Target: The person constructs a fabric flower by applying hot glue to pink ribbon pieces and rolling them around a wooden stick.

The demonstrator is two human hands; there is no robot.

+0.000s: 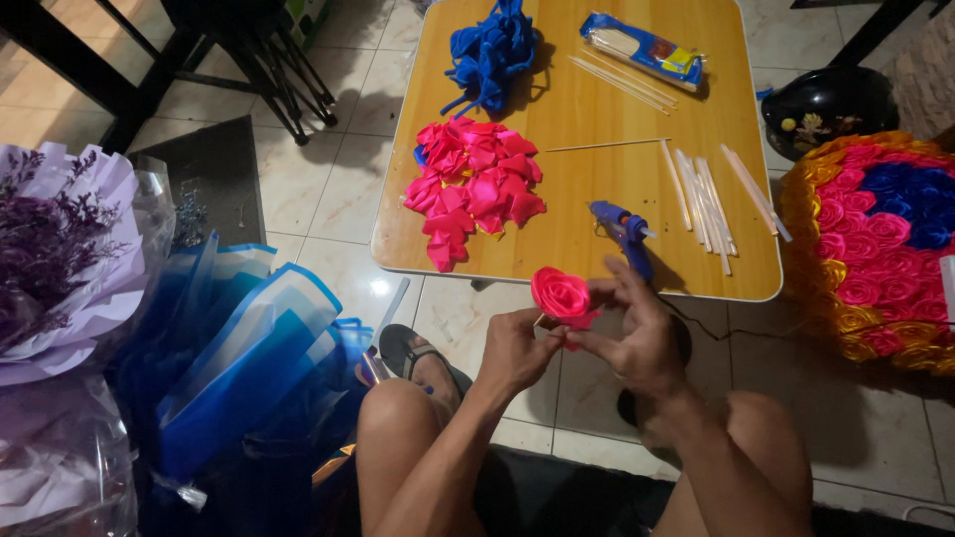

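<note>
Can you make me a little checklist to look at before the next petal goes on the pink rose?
1. Rose held firmly: ok, the left hand and right hand both pinch it.
2. Petals ready: ok, a pink pile lies on the table.
3. Glue gun close by: ok, it lies at the table's near edge, just beyond the right hand.
4. Glue gun hot: cannot tell.
5. Spare sticks: ok, several lie on the table's right side.
6. Rose's stick straight: cannot tell, the hands hide it.
</note>
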